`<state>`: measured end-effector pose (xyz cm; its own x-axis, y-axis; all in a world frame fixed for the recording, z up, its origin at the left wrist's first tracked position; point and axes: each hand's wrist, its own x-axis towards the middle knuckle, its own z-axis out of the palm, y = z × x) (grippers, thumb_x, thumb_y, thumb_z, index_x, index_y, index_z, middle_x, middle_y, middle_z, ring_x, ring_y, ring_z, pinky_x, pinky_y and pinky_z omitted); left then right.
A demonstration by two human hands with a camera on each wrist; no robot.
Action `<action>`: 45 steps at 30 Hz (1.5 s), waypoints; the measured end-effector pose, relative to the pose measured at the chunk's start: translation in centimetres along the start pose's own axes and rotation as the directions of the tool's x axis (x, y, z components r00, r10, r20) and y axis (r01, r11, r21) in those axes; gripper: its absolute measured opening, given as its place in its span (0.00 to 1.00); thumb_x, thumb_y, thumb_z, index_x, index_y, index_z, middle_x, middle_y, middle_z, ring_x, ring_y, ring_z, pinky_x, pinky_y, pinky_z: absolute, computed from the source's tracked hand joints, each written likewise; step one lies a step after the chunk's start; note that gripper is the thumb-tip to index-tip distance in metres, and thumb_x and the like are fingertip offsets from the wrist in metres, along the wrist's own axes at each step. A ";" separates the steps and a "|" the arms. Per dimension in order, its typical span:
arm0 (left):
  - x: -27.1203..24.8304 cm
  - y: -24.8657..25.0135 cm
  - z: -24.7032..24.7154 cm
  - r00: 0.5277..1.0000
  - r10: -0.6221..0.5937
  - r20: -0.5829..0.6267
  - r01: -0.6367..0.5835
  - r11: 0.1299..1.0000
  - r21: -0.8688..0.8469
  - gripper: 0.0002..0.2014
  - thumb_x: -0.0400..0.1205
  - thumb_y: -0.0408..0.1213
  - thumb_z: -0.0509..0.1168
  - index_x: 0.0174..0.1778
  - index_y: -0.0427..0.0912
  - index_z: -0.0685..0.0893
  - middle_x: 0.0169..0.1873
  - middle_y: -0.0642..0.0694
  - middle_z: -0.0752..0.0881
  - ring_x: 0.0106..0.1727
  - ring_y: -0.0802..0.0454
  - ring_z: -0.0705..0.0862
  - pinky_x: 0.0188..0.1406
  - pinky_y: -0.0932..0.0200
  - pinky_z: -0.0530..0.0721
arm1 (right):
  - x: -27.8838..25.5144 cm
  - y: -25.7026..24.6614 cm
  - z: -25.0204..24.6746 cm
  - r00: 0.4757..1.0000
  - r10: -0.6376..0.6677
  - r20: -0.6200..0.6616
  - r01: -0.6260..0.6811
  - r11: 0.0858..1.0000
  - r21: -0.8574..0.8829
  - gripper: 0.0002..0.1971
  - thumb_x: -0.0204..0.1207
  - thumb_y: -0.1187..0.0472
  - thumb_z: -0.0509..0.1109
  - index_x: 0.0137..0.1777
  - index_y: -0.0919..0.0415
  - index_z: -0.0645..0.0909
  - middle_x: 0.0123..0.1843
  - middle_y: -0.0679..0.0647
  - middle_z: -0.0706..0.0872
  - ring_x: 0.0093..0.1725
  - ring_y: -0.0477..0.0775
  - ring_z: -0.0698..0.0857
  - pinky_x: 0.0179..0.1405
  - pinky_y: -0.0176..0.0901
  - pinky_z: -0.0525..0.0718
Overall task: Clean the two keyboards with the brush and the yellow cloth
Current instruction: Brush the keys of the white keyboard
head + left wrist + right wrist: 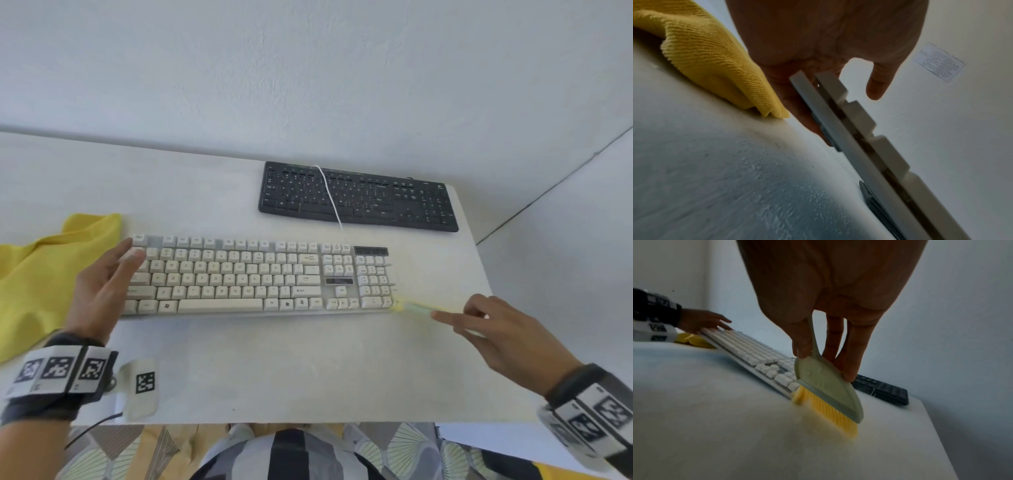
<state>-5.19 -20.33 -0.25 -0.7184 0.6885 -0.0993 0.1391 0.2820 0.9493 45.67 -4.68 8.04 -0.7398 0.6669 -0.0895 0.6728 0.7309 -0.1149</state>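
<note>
- The white keyboard [257,274] is shown lying near the front of the bench [274,370], its left end raised off the surface, as seen in the left wrist view.
- That left end is gripped by the left hand [102,287], thumb above the keys and fingers beneath.
- The brush [826,386] is pinched by the right hand [507,332]; its yellow bristles are pressed to the bench at the keyboard's near right corner.
- The black keyboard [358,197] is seen further back, with a white cable [330,197] lying across it.
- The yellow cloth [44,274] is crumpled on the bench just left of the white keyboard.
- The bench is white and faintly textured; it is backed by a plain white wall [308,68], on which a printed sheet [939,62] is fixed.
</note>
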 end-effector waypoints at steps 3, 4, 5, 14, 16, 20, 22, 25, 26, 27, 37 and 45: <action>-0.2 0.4 0.4 1.000 -0.016 -0.021 0.017 0.999 0.034 0.23 0.90 0.44 0.66 0.81 0.41 0.79 0.63 0.41 0.87 0.65 0.44 0.85 0.66 0.47 0.79 | 0.3 -0.9 -0.5 0.996 -0.089 0.032 0.089 0.996 0.010 0.19 0.80 0.53 0.60 0.69 0.39 0.79 0.42 0.45 0.73 0.36 0.48 0.73 0.20 0.38 0.77; -0.3 0.6 0.5 0.999 -0.019 -0.026 0.020 0.999 0.046 0.23 0.91 0.44 0.65 0.81 0.41 0.78 0.62 0.41 0.87 0.63 0.44 0.85 0.63 0.47 0.80 | 0.6 -1.3 -0.4 0.993 -0.108 0.046 0.107 0.994 0.040 0.19 0.81 0.52 0.58 0.70 0.39 0.79 0.42 0.45 0.73 0.37 0.48 0.74 0.21 0.39 0.78; -0.4 0.7 0.6 0.999 -0.025 -0.033 0.026 0.998 0.056 0.23 0.91 0.44 0.65 0.81 0.41 0.78 0.60 0.40 0.87 0.61 0.44 0.85 0.60 0.49 0.80 | 0.8 -1.3 -0.1 0.992 -0.114 0.053 0.110 0.992 0.061 0.20 0.81 0.51 0.57 0.70 0.39 0.78 0.43 0.45 0.73 0.37 0.48 0.74 0.22 0.39 0.79; 0.1 1.4 1.9 0.994 -0.094 -0.052 0.105 0.956 0.272 0.36 0.88 0.64 0.59 0.87 0.44 0.70 0.75 0.32 0.81 0.75 0.31 0.78 0.73 0.31 0.76 | 1.7 0.3 -2.7 0.999 -0.026 -0.024 0.027 0.999 0.041 0.19 0.81 0.51 0.62 0.71 0.35 0.76 0.41 0.41 0.72 0.36 0.45 0.73 0.27 0.41 0.80; -0.1 1.6 2.2 0.995 -0.069 -0.069 0.088 0.944 0.319 0.38 0.88 0.67 0.57 0.88 0.45 0.67 0.79 0.32 0.77 0.79 0.29 0.75 0.77 0.27 0.73 | 2.7 -0.7 -3.4 0.998 -0.030 -0.051 0.035 0.994 0.107 0.20 0.82 0.49 0.59 0.72 0.35 0.76 0.42 0.40 0.72 0.37 0.43 0.73 0.32 0.37 0.76; -0.5 1.3 2.0 0.994 -0.006 -0.111 0.038 0.956 0.291 0.47 0.78 0.80 0.52 0.86 0.51 0.70 0.78 0.35 0.80 0.78 0.32 0.77 0.77 0.26 0.74 | 5.8 -3.3 -4.0 0.989 -0.133 -0.057 0.141 0.972 0.187 0.19 0.83 0.48 0.57 0.71 0.35 0.77 0.43 0.41 0.73 0.39 0.39 0.71 0.38 0.32 0.71; -0.8 1.2 1.8 0.991 0.024 -0.132 0.014 0.960 0.278 0.50 0.75 0.85 0.50 0.85 0.53 0.70 0.75 0.36 0.82 0.76 0.33 0.80 0.75 0.25 0.76 | 7.9 -5.0 -4.0 0.980 -0.196 -0.034 0.199 0.961 0.190 0.19 0.83 0.48 0.57 0.71 0.36 0.78 0.42 0.42 0.73 0.39 0.41 0.72 0.36 0.37 0.75; -1.6 1.6 1.9 0.983 0.085 -0.165 -0.040 0.965 0.258 0.45 0.79 0.79 0.51 0.85 0.52 0.71 0.72 0.32 0.84 0.73 0.31 0.82 0.71 0.24 0.79 | 10.7 -6.3 -3.5 0.973 -0.227 0.029 0.224 0.971 0.084 0.17 0.85 0.51 0.61 0.72 0.36 0.77 0.42 0.46 0.75 0.38 0.47 0.75 0.31 0.38 0.72; -1.9 1.8 2.1 0.978 0.101 -0.180 -0.055 0.967 0.248 0.43 0.81 0.76 0.52 0.85 0.51 0.71 0.70 0.31 0.85 0.72 0.30 0.83 0.69 0.24 0.80 | 11.3 -6.1 -3.4 0.975 -0.212 0.060 0.209 0.977 0.044 0.18 0.85 0.52 0.61 0.72 0.36 0.77 0.43 0.46 0.75 0.38 0.48 0.75 0.30 0.35 0.68; -2.2 2.0 2.2 0.975 0.110 -0.192 -0.062 0.968 0.242 0.41 0.81 0.73 0.52 0.85 0.51 0.71 0.69 0.31 0.86 0.71 0.30 0.83 0.69 0.24 0.80 | 11.6 -5.8 -3.6 0.977 -0.193 0.087 0.192 0.981 0.022 0.18 0.85 0.52 0.60 0.73 0.36 0.76 0.43 0.46 0.75 0.39 0.47 0.75 0.30 0.33 0.65; -2.6 2.3 2.0 0.972 0.133 -0.193 -0.088 0.971 0.222 0.43 0.81 0.73 0.50 0.85 0.47 0.72 0.68 0.30 0.86 0.70 0.31 0.83 0.69 0.26 0.81 | 11.6 -6.2 -5.7 0.949 -0.278 0.149 0.273 0.961 0.053 0.17 0.85 0.49 0.56 0.70 0.34 0.78 0.42 0.45 0.76 0.39 0.48 0.76 0.34 0.43 0.77; -2.7 2.4 2.1 0.963 0.175 -0.206 -0.140 0.975 0.175 0.41 0.82 0.68 0.50 0.85 0.44 0.73 0.64 0.30 0.87 0.67 0.32 0.84 0.62 0.37 0.81 | 11.0 -6.4 -6.4 0.941 -0.309 0.139 0.308 0.951 0.030 0.17 0.84 0.52 0.61 0.70 0.35 0.78 0.41 0.44 0.74 0.37 0.48 0.75 0.33 0.44 0.79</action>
<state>-1.52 -20.12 1.72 -0.8076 0.5747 0.1318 0.3550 0.2955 0.8869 33.28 -1.08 14.12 -0.9056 0.3810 -0.1864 0.4112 0.8962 -0.1664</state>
